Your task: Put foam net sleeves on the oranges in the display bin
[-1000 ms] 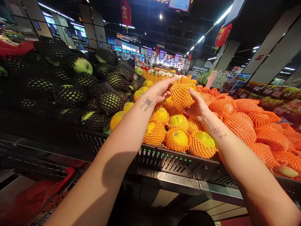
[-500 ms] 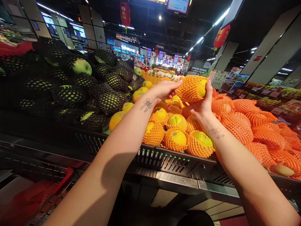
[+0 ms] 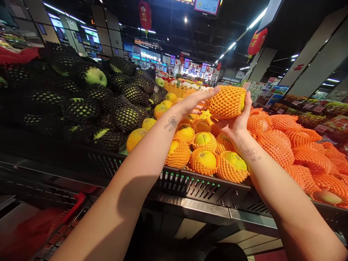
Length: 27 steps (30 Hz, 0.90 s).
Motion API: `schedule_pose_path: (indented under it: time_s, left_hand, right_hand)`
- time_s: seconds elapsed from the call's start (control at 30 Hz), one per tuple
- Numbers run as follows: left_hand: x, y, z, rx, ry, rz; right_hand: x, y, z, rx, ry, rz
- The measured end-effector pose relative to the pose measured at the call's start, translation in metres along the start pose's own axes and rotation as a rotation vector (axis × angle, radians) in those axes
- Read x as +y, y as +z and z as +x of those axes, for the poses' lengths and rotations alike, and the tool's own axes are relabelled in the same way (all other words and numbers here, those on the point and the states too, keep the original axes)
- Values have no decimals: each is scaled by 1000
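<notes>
An orange in an orange foam net is held up over the fruit display, its yellow peel showing at the right end. My right hand grips it from below and the right, thumb up along that end. On the other side, my left hand has its fingers stretched out and apart at the orange's left end, the upper ones overlapping the net. Whether they press on it, I cannot tell. Below lie several more netted oranges in a black crate.
Green fruit in black nets is heaped on the left, with a bare-topped green apple. To the right are fruits in reddish-orange nets. A metal ledge runs along the front. A shopping cart with a red handle stands lower left.
The held orange has turned, so less of its yellow end shows, and it has shifted slightly right with my right hand. My left fingers have straightened over its left end.
</notes>
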<state>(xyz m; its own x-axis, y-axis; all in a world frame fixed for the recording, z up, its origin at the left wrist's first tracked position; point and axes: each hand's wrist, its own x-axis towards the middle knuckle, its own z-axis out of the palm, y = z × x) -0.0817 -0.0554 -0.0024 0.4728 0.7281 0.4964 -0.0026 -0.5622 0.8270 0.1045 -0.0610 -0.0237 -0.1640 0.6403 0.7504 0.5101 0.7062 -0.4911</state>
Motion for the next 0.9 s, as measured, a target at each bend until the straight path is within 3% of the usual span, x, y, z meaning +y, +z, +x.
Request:
schedule_pose_path:
  time_s: [0.1,0.17,0.33,0.43,0.53,0.67,0.77,0.9]
  left_hand:
    - [7,6,-5,-94,54,-48]
    - [11,7,-9,-95,54,-30]
    - [11,0,-7,98,63,81]
    - [10,-1,-4,202,91,147]
    - [10,3,-5,216,133,265]
    - [14,9,-9,151,136,490]
    - [30,8,-15,172,69,674]
    - [77,-7,-38,170,-117,958]
  right_hand:
    - [-9,1,0,-30,-32,7]
    - [-15,1,1,-37,-28,19]
    - [-27,-8,4,-15,110,110]
    - [-30,-14,3,-88,240,277]
    - [-27,-12,0,-120,251,391]
    - [-22,-2,-3,-12,277,439]
    - [-23,3,-4,40,418,461]
    - [-22,4,-4,121,521,431]
